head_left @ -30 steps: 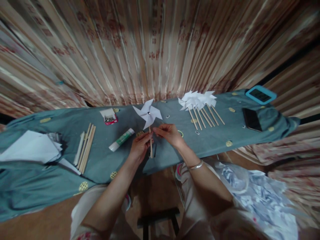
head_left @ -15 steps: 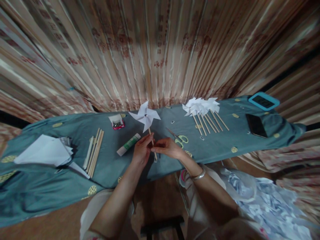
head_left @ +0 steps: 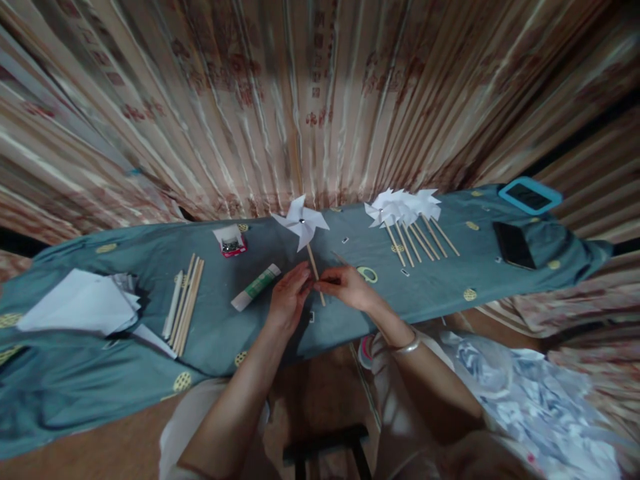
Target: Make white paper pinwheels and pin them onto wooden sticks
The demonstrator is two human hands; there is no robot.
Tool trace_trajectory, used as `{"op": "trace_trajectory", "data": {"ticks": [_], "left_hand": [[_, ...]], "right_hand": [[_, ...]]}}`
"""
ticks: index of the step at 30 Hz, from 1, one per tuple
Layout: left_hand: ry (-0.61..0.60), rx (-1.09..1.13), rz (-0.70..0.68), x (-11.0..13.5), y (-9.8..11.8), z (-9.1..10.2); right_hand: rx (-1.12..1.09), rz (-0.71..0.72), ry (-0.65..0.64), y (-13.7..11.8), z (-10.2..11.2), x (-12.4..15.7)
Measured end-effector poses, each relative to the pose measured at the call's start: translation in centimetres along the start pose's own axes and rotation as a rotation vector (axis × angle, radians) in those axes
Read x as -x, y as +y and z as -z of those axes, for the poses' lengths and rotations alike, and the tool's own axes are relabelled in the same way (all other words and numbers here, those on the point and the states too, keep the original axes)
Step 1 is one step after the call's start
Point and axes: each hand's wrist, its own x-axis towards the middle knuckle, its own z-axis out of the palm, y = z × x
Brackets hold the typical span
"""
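Observation:
A white paper pinwheel (head_left: 313,223) with a dark pin at its centre stands over the middle of the table, on a thin wooden stick (head_left: 313,259). My left hand (head_left: 289,295) has its fingers closed at the left side of this stick, partly hiding one another. From the right, my right hand (head_left: 347,287) pinches the lower stick between thumb and fingers. The stick's bottom end pokes out below both hands. Scissors (head_left: 367,274) with pale green handles lie behind my right hand, which partly covers them. Left of my left hand lies a green-and-white glue stick (head_left: 256,288).
Several pinwheels (head_left: 404,208) lie overlapping at the right rear. A red box of pins (head_left: 233,249), loose wooden sticks (head_left: 187,307) and a stack of white paper (head_left: 75,303) are on the left. A phone (head_left: 514,245) and a blue-framed device (head_left: 530,196) lie far right.
The pinwheel and both hands have shifted slightly right and away from me. My right hand now covers more of the scissors. Both hands stay at the stick.

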Motion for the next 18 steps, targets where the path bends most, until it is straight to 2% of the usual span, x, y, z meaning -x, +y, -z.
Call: {"op": "trace_trajectory", "data": {"ticks": [4,10,18], "left_hand": [[0.003,0.016,0.016,0.1,-0.2,0.0],[0.011,0.025,0.047,0.2,-0.3,-0.2],[0.011,0.032,0.054,0.2,-0.6,-0.2]], "right_hand": [[0.169,0.033,0.123,0.7,1.9,0.0],[0.337,0.001,0.288,1.1,4.5,0.6],[0.855,-0.166,0.506,2.0,8.4,1.2]]}}
